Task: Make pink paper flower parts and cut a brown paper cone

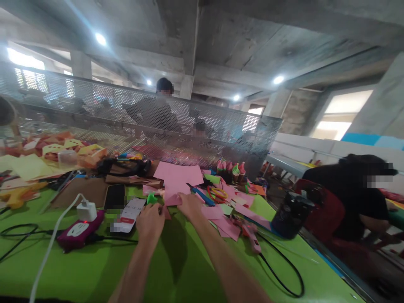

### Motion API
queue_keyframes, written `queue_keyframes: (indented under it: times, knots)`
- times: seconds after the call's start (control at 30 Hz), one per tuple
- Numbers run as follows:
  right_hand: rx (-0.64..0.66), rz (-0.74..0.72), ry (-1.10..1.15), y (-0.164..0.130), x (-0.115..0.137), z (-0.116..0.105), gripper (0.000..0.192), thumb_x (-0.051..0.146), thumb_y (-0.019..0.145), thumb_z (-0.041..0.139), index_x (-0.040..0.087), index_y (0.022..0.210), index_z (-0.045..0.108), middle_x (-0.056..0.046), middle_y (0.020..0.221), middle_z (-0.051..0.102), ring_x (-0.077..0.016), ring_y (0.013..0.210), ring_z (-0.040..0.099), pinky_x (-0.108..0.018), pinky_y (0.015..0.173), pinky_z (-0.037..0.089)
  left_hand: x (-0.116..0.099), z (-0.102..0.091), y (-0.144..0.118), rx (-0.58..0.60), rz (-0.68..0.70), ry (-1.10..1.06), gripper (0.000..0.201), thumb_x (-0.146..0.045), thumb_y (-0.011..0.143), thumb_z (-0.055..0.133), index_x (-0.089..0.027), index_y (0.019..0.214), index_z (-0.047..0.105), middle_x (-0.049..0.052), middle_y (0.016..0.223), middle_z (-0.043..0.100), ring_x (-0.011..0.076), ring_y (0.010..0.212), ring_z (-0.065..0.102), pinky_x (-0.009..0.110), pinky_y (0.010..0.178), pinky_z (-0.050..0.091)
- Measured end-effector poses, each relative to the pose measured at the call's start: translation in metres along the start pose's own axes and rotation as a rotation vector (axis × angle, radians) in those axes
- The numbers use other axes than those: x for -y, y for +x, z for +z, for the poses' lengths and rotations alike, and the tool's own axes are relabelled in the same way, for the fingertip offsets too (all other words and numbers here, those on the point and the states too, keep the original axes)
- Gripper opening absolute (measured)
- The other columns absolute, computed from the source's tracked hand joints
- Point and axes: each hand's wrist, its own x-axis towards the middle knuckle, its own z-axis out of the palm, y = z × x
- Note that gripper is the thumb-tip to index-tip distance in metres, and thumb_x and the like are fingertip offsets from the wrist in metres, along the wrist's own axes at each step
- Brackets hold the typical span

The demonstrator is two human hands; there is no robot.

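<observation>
Counted two bare hands, the left hand point(150, 221) and the right hand point(191, 206). Pink paper point(178, 172) lay at and beyond the right fingertips: many overlapping pieces, exact number unclear. One green piece point(152, 198) was at the left fingertips. Left of those fingers were two phones: one dark phone point(115, 195), one lit phone point(134, 210). Farther left sat one magenta power strip point(81, 231) bearing one white plug point(86, 210). Right of the right fingers: one blue tool point(205, 196), one pair of scissors point(220, 192), one pink glue gun point(251, 236), one dark bottle point(289, 216). Well beyond the fingers stood one perforated panel point(221, 126). Overhead, four bright ceiling lights point(100, 39) showed.
</observation>
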Motion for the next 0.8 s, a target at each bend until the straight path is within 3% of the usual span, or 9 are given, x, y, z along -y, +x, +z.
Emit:
queue_keyframes:
  times: [0.07,0.13,0.33,0.4,0.47,0.53,0.6,0.67,0.8]
  knots:
    - [-0.024,-0.010,-0.026,0.003,0.001,-0.002,0.023,0.022,0.081,0.056,0.023,0.096,0.074,-0.010,0.091,0.075,-0.0270,0.090,0.067,-0.034,0.080,0.042,0.001,0.002,-0.001,-0.025,0.023,0.034,0.027,-0.029,0.089,0.045,-0.021,0.095,0.070,0.011,0.103,0.068,0.0272,0.100,0.058,0.034,0.075,0.040]
    - [-0.068,-0.017,-0.029,0.003,0.001,-0.008,0.026,0.023,0.087,0.050,0.022,0.088,0.076,-0.011,0.087,0.075,-0.0262,0.087,0.067,-0.034,0.080,0.042,0.001,0.002,-0.003,-0.041,0.046,0.048,0.026,-0.026,0.088,0.046,-0.020,0.096,0.070,0.011,0.103,0.067,0.0285,0.102,0.056,0.036,0.076,0.040]
    - [-0.259,-0.059,0.044,-0.010,-0.004,-0.052,0.026,0.017,0.089,0.049,0.023,0.102,0.071,-0.005,0.105,0.073,-0.0216,0.101,0.062,-0.031,0.090,0.039,-0.004,-0.001,-0.003,-0.014,0.047,0.009,0.028,-0.025,0.085,0.051,-0.020,0.109,0.064,0.012,0.107,0.065,0.0303,0.107,0.054,0.039,0.082,0.041]
    - [-0.316,-0.103,0.089,-0.028,-0.006,-0.070,0.024,0.016,0.088,0.050,0.024,0.099,0.070,-0.003,0.105,0.072,-0.0202,0.102,0.061,-0.031,0.091,0.039,-0.006,-0.005,-0.003,-0.101,0.041,-0.063,0.038,-0.026,0.085,0.051,-0.019,0.123,0.056,0.013,0.115,0.063,0.0303,0.110,0.054,0.039,0.085,0.042]
    - [-0.419,-0.222,0.257,-0.055,-0.009,-0.084,0.018,0.017,0.087,0.054,0.024,0.093,0.070,-0.004,0.100,0.072,-0.0220,0.097,0.062,-0.033,0.089,0.042,-0.008,-0.010,-0.009,-0.262,0.052,-0.182,0.050,-0.028,0.085,0.052,-0.019,0.134,0.045,0.014,0.125,0.057,0.0303,0.115,0.051,0.040,0.091,0.040]
    - [-0.436,-0.283,0.360,-0.088,-0.014,-0.091,0.016,0.017,0.086,0.057,0.025,0.091,0.070,-0.005,0.100,0.072,-0.0234,0.097,0.062,-0.036,0.089,0.043,-0.008,-0.016,-0.022,-0.420,0.092,-0.302,0.058,-0.031,0.084,0.056,-0.020,0.138,0.039,0.013,0.134,0.051,0.0301,0.123,0.045,0.042,0.098,0.037]
    - [-0.408,-0.274,0.456,-0.122,-0.021,-0.091,0.016,0.016,0.083,0.059,0.026,0.089,0.070,-0.005,0.099,0.073,-0.0250,0.099,0.062,-0.038,0.088,0.044,-0.004,-0.021,-0.044,-0.460,0.202,-0.333,0.061,-0.030,0.082,0.057,-0.023,0.139,0.037,0.012,0.140,0.046,0.0301,0.129,0.039,0.045,0.104,0.032]
    - [-0.339,-0.252,0.526,-0.153,-0.028,-0.085,0.017,0.016,0.082,0.060,0.028,0.085,0.071,-0.005,0.096,0.074,-0.0261,0.097,0.064,-0.042,0.091,0.043,0.002,-0.022,-0.071,-0.315,0.358,-0.266,0.064,-0.017,0.078,0.057,-0.029,0.139,0.040,0.007,0.146,0.042,0.0284,0.134,0.036,0.043,0.105,0.031]
    - [-0.155,-0.178,0.625,-0.194,-0.043,-0.069,0.021,0.012,0.081,0.058,0.028,0.081,0.072,-0.005,0.097,0.074,-0.0261,0.102,0.063,-0.042,0.090,0.043,0.013,-0.012,-0.118,0.076,0.622,-0.148,0.095,0.004,0.055,0.048,-0.045,0.136,0.043,-0.008,0.146,0.042,0.0249,0.136,0.035,0.044,0.112,0.019]
